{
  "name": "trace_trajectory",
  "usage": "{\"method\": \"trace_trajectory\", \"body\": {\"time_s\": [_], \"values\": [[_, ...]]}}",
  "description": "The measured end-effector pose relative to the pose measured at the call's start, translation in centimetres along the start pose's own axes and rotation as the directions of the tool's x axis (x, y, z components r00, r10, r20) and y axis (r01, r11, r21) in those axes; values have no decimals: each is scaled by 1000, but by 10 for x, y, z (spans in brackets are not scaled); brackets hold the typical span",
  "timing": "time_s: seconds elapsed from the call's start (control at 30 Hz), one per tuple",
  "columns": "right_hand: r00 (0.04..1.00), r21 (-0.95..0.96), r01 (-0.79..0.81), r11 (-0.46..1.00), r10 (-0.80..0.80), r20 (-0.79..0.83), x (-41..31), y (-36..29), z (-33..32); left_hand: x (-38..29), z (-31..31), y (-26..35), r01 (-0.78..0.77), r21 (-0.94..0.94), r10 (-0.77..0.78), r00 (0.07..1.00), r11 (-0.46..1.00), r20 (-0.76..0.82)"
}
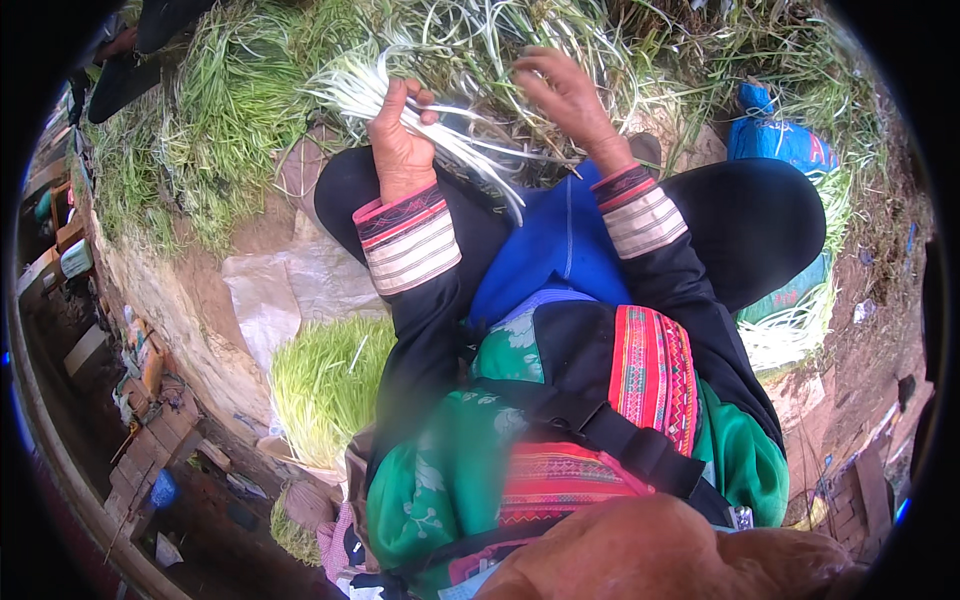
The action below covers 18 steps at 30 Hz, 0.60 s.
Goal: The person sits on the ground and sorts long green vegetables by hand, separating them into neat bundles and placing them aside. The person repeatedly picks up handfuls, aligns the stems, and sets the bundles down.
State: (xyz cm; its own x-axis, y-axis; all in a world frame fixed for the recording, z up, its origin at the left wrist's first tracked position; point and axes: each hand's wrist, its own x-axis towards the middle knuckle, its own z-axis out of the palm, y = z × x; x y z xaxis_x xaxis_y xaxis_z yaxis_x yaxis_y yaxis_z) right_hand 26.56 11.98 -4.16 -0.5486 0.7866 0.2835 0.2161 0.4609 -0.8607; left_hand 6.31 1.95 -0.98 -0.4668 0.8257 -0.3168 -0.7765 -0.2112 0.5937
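My left hand (405, 139) is closed round a bunch of pale, white-to-green leafy stems (461, 142), which look like blanched chives. Their paler fanned ends stick out to the upper left, and the other ends hang toward my lap at the lower right. My right hand (566, 97) is raised apart from the bunch, blurred, with its fingers bent and parted; nothing shows between them. Beneath and beyond both hands lies a loose heap of long, tangled green and whitish leaves (480, 45). A blue cloth (562, 232) covers my lap between my bent knees.
A thick green pile (232, 97) lies at the upper left. Trimmed-looking green stems (330, 382) stand bundled beside a pale plastic sheet (262, 292). To the right are a blue printed bag (780, 146) and white stems (787, 334) by a green bag (787, 296). Wooden pieces (150, 450) lie lower left.
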Motion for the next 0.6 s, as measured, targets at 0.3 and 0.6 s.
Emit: {"method": "trace_trajectory", "body": {"time_s": [0.3,0.6], "values": [[974,-27,-23,999,29,225,-14,-32,25,5,-5,5,112,-122,-118,992,986,-42],[731,354,-568,743,653,-197,-17,60,-24,-6,-4,41,-124,-197,140,988,972,71]]}}
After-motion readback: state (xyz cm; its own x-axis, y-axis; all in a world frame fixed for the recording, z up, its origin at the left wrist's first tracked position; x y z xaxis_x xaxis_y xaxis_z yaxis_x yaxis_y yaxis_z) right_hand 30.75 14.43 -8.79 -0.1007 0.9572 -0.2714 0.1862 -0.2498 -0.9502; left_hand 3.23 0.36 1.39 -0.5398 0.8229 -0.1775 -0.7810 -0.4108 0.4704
